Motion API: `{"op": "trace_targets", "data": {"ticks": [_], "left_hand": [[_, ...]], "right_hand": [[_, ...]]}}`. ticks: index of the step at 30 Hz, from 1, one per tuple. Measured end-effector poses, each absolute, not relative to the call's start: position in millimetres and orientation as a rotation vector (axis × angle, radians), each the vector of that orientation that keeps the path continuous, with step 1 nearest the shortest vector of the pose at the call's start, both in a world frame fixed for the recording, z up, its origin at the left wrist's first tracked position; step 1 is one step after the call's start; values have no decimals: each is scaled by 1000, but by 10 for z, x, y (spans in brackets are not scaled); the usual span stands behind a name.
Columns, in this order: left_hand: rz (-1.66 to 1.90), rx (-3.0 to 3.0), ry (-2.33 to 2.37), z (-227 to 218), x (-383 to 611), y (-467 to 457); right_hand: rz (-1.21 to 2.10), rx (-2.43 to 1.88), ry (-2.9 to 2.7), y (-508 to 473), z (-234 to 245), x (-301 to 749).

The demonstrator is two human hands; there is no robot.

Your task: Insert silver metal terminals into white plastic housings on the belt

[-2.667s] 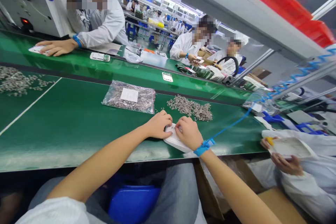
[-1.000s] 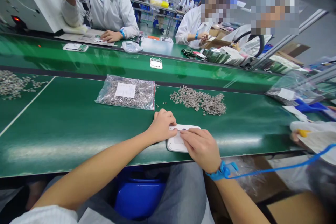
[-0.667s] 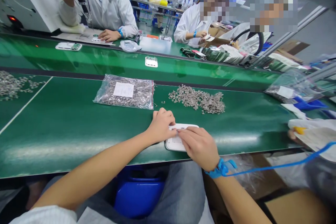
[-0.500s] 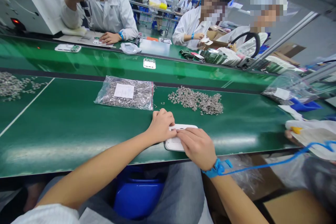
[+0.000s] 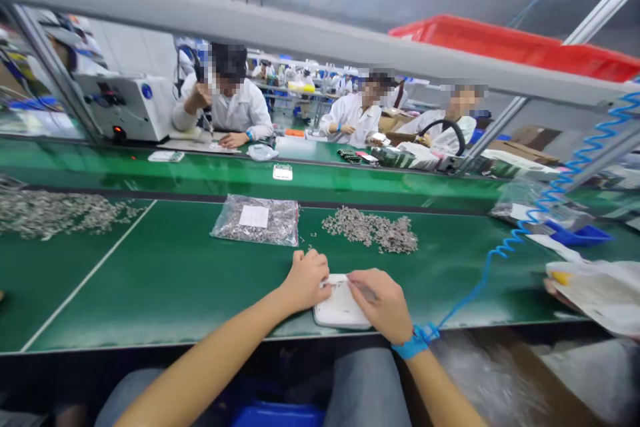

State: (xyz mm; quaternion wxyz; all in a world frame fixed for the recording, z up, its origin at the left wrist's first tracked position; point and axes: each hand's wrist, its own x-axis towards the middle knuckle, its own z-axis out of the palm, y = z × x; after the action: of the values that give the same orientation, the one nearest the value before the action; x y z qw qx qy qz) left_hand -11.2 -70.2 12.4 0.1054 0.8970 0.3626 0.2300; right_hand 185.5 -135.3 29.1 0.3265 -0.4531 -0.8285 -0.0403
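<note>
A white plastic casing (image 5: 340, 310) with rounded corners lies on the green work surface in front of me. My left hand (image 5: 306, 281) is closed on its far left side, thumb over the edge. At the far edge of the casing, my right hand (image 5: 381, 301) has its thumb and fingers pinched together. Whatever is between those fingertips is too small to make out. A blue wrist strap (image 5: 417, 340) is around my right wrist. Beyond my hands lies a loose pile of small metal parts (image 5: 373, 230). To its left is a clear bag (image 5: 255, 220) full of similar parts.
Another metal-parts heap (image 5: 65, 212) is at far left. A coiled blue cord (image 5: 543, 203) runs from my strap up to the right. Across the green belt (image 5: 225, 177), with a white casing (image 5: 283, 172) on it, co-workers sit. A blue scoop (image 5: 577, 233) lies at right.
The camera has tilted upward, so the scene sits lower. My right fingers have shifted to the casing's far edge, uncovering more of its surface. My left hand keeps its place on the casing.
</note>
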Motion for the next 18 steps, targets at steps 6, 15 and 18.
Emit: {"op": "trace_targets", "data": {"ticks": [6, 15, 18], "left_hand": [[857, 2603, 1393, 62, -1039, -1254], [485, 2366, 2334, 260, -2911, -1507], [386, 2199, 2548, 308, -3303, -1408]], "right_hand": [[86, -1331, -1950, -882, -14, 1814], [77, -1309, -2096, -229, -231, 1088], [42, -1342, -2052, -225, -293, 1147]]}}
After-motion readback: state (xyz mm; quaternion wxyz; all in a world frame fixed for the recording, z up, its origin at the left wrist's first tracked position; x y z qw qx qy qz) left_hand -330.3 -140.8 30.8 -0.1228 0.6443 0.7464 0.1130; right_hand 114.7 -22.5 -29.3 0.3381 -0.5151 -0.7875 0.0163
